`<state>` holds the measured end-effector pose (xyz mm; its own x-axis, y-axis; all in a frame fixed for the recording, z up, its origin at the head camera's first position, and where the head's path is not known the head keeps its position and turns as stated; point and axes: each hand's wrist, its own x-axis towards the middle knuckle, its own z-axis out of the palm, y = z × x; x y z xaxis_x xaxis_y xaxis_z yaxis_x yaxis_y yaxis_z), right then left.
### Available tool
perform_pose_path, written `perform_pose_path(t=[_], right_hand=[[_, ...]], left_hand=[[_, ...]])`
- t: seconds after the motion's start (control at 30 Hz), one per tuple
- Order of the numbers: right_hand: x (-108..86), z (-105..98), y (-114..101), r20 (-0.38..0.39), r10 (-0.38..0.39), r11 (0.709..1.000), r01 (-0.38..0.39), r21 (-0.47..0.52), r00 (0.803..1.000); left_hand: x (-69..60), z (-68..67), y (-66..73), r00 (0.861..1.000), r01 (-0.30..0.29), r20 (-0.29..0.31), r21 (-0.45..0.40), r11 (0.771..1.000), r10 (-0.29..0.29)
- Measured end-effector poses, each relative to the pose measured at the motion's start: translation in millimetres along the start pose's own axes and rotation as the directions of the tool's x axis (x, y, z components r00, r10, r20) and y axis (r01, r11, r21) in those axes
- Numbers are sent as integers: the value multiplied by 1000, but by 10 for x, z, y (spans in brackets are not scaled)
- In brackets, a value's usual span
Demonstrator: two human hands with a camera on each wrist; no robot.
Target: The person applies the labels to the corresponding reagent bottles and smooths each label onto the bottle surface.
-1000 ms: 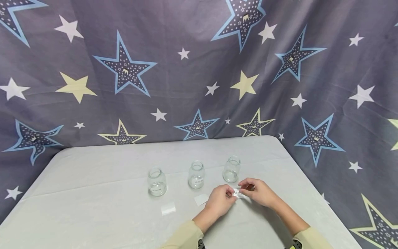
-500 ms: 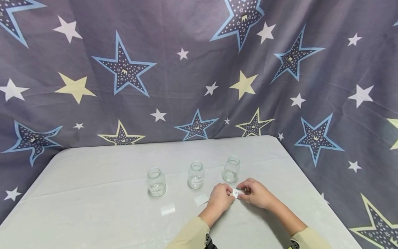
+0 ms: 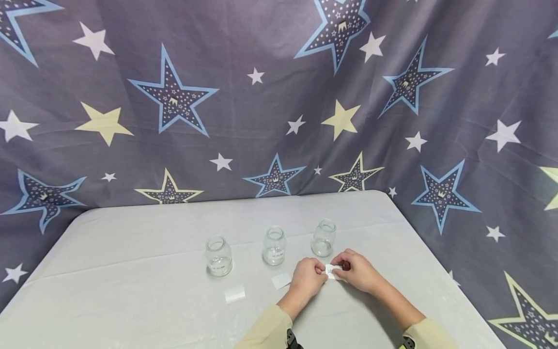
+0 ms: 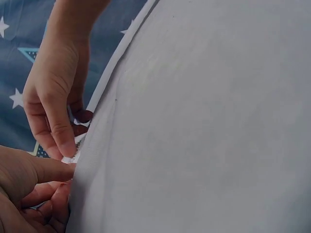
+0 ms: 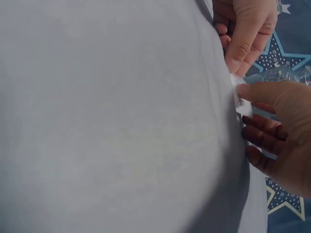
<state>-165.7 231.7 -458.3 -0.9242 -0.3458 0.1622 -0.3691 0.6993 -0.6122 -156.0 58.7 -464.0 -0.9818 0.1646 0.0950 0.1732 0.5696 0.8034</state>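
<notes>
Between both hands is a small white label point(image 3: 330, 272) with dark lettering, just above the white table. Its left edge is pinched by the left hand point(image 3: 307, 278), thumb and index finger together. The right hand point(image 3: 357, 272) pinches the label from the right, its fingers hiding part of the writing. In the right wrist view the label point(image 5: 241, 99) shows between the fingertips of the two hands. A clear glass jar point(image 3: 324, 238) stands upright just beyond the hands, with no label visible on it. Left of it stand two more glass jars, the middle point(image 3: 274, 246) and the left point(image 3: 219, 257), each bearing a lettered white label.
Two white paper pieces lie on the table point(image 3: 131, 291): one piece point(image 3: 281, 280) beside the left hand, another piece point(image 3: 235, 293) farther left. A grey curtain point(image 3: 244, 116) with stars hangs behind the table and along its right side.
The label was partly covered and tilted, then its lettering faced up; now right-hand fingers cover more of it. The left hand has shifted slightly. The jars stay in place.
</notes>
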Motion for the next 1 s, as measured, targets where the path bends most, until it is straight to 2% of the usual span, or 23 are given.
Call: perform_pose_path(t=[0.17,0.4,0.53,0.67,0.83,1.0], right_hand=[[-3,-18,41,19,84,987,-86,137,996],[1,-25,74,29,106,969,-110,220,994],[1,-21,74,14,122,966,-122,226,992],[7,-2,58,-35,146,967,-135,214,989],[16,41,20,-126,168,976,-147,161,978],[1,56,-31,-205,137,987,-115,112,969]], left_hand=[[13,13,-14,1000,-19,-4,9,1000,19],[23,3,-27,999,-30,33,43,999,28],[21,-11,-31,998,-19,68,13,1000,18],[19,-20,-46,996,-26,81,-35,999,29],[15,-32,-57,997,-28,74,-100,995,36],[7,-34,-60,998,-18,62,-159,987,29]])
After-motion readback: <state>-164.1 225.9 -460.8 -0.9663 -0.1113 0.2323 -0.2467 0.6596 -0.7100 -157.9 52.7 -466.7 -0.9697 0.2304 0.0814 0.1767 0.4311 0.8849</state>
